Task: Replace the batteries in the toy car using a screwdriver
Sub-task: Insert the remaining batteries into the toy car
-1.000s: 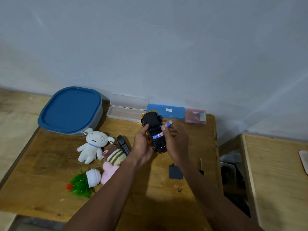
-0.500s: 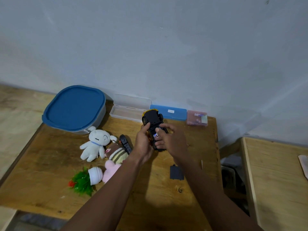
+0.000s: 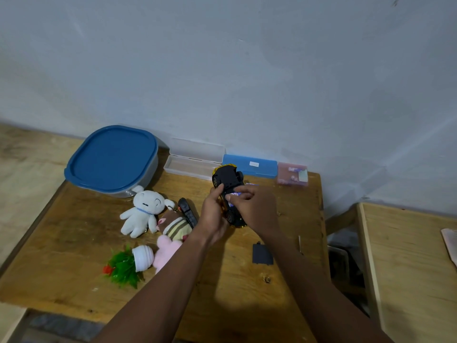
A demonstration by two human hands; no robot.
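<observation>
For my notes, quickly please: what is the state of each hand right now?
Left hand: holds the toy car, underside up.
Right hand: pinches a battery at the car's underside.

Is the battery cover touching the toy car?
Apart. Head view: the battery cover lies on the table, wood showing between it and the toy car.

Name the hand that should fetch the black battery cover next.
Right, probably. The battery cover lies on the table beside the right forearm; the left hand grips the upturned toy car, and the right hand only pinches a battery.
</observation>
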